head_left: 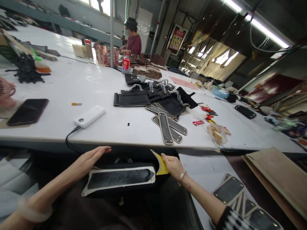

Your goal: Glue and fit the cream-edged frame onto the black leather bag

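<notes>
A black bag-like piece lies across my lap, with its long dark panel [120, 177] facing up inside a whitish border. My left hand [92, 158] is at the left end of this piece with its fingers stretched out; whether it touches the piece I cannot tell. At the other end, my right hand [173, 165] pinches a thin, curved yellow sheet [161, 164] between thumb and fingers. The sheet's lower edge is close to the right end of the bordered panel.
Black strap-handled bag pieces [158, 95] and loose studded panels [165, 127] lie on the white table [110, 127]. A white power bank [89, 117] and phone [28, 111] are at left. More studded panels [229, 189] lie at right. Another person [133, 40] works farther back.
</notes>
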Available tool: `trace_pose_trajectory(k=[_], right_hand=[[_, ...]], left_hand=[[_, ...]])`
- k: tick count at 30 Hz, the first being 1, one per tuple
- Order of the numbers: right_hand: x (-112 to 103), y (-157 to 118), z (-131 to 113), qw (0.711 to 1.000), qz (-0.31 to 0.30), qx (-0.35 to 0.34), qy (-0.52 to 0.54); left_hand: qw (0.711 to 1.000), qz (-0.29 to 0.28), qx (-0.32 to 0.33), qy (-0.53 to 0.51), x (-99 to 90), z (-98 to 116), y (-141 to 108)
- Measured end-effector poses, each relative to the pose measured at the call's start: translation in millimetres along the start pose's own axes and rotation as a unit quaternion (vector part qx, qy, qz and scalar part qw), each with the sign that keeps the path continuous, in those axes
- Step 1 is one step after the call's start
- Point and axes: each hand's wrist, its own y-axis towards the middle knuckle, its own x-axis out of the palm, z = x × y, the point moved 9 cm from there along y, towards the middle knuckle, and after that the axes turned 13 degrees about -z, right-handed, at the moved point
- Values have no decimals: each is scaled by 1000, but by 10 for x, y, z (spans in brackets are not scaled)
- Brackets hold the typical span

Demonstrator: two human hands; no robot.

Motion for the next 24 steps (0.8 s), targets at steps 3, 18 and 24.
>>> trace_pose_trajectory(k=[3,18,24], right_hand=[[98,77,-54,1000,-16,-7,12],[118,428,-1123,961,-38,-222,-162],[162,562,-1810,939,-39,-288,-183]], left_hand=[[985,15,-44,-166,-8,-474,-253],[969,62,38,-237,371,-733,-557],[965,39,51,-255,392,-557,-556]])
